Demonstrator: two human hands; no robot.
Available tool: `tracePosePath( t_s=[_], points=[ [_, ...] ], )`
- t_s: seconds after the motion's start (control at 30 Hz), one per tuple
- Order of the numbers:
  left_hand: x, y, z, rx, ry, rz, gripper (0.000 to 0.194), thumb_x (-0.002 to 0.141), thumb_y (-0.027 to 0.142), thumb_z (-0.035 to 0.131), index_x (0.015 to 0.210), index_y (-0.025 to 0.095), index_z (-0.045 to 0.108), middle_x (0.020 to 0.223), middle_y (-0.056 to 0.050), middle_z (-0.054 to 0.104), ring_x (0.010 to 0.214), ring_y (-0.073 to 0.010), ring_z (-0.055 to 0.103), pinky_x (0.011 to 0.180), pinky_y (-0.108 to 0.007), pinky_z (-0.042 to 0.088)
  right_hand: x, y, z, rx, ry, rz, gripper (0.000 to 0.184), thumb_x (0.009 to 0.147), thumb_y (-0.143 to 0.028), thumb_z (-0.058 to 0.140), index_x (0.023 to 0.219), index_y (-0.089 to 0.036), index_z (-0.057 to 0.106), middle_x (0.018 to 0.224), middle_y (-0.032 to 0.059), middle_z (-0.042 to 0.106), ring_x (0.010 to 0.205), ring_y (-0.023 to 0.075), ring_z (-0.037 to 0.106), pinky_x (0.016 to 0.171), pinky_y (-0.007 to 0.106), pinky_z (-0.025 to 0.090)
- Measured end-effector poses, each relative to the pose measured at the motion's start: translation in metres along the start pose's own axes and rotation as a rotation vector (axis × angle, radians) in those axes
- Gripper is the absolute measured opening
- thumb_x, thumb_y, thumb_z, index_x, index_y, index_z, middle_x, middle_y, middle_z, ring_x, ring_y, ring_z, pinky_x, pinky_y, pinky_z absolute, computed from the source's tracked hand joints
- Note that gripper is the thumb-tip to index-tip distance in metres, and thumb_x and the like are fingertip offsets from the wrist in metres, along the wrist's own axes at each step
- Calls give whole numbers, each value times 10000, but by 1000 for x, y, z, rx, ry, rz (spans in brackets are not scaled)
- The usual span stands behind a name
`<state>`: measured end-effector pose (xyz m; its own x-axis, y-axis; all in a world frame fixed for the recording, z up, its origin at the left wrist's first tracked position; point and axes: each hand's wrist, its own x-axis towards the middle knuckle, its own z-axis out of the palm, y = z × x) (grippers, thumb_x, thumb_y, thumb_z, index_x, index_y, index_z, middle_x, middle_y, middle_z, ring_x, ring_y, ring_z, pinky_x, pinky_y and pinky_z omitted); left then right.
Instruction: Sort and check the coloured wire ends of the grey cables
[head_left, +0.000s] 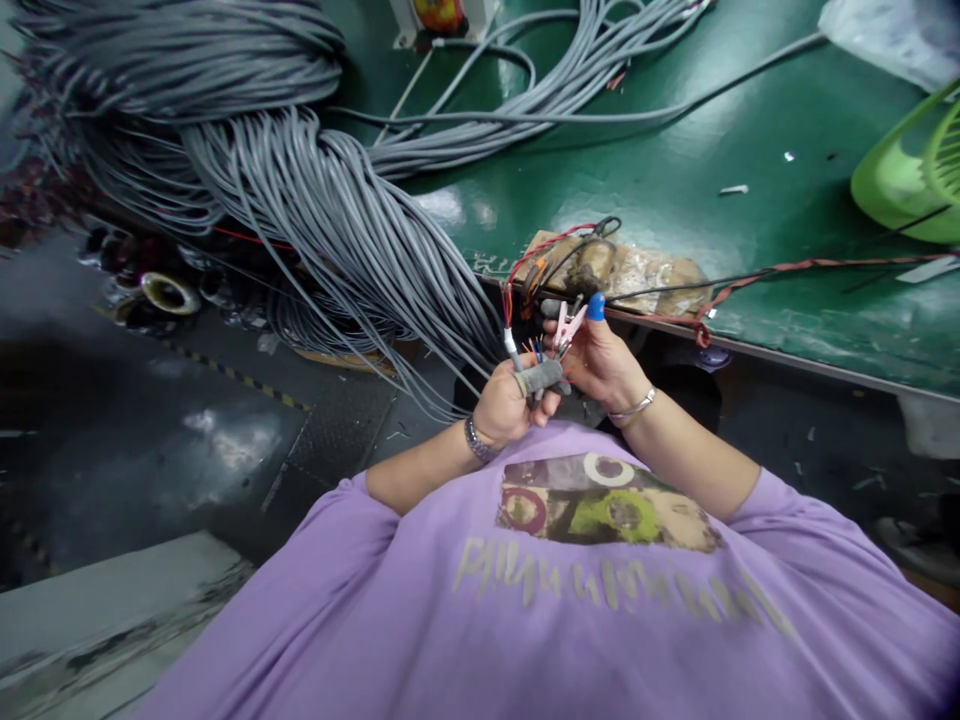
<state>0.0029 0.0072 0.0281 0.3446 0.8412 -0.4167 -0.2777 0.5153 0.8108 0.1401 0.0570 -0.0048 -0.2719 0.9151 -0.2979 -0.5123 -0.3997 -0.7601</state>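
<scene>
My left hand (pixel 504 402) is closed round the end of a grey cable (pixel 512 348), with a grey wrapping (pixel 541 377) lying across its fingers. Thin coloured wires (pixel 536 350) fan out just above that wrapping. Close beside it, my right hand (pixel 604 362) has its fingers bent about a small pink clip (pixel 568 328); a blue cover (pixel 596 306) sits on the thumb. Red wires (pixel 510 300) rise from the white sleeve at the cable end toward the bench edge. The exact grip of the right fingertips is partly hidden.
A thick bundle of grey cables (pixel 352 220) hangs over the bench edge at left. Beyond my hands, a taped block (pixel 637 275) lies on the green bench (pixel 750 180). A twisted red and black cord (pixel 817 264) runs right, below a green basket (pixel 892 180).
</scene>
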Motion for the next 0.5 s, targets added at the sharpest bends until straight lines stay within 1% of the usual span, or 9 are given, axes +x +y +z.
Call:
tracePosePath(
  t_s=[0.17,0.27,0.37,0.5],
  points=[
    [2,-1,0,-5,3,2,496,605,583,810,691,180,535,428,31,544,288,-69,404,313,-205,223,1,0,0,80,32,-18,565,732,-784,700,909,-249,655,800,28,731,767,194,671,648,308,545],
    [3,-3,0,-14,-1,-13,499,591,572,826,673,174,536,429,27,548,287,-70,409,302,-205,217,0,-2,2,130,33,-13,514,750,-737,728,882,-246,657,751,13,725,704,174,668,622,295,554],
    [4,-4,-1,-10,-1,-13,511,595,584,827,679,168,542,436,24,553,288,-69,412,303,-205,220,-1,-4,6,197,67,25,482,780,-705,723,848,-232,664,703,4,723,630,154,648,596,277,553],
    [3,-4,-1,-4,1,-5,531,599,611,821,692,166,547,440,22,556,289,-73,417,309,-208,215,-1,-5,8,236,73,36,450,819,-670,707,827,-220,677,676,-2,718,600,137,631,598,260,545]
  ],
)
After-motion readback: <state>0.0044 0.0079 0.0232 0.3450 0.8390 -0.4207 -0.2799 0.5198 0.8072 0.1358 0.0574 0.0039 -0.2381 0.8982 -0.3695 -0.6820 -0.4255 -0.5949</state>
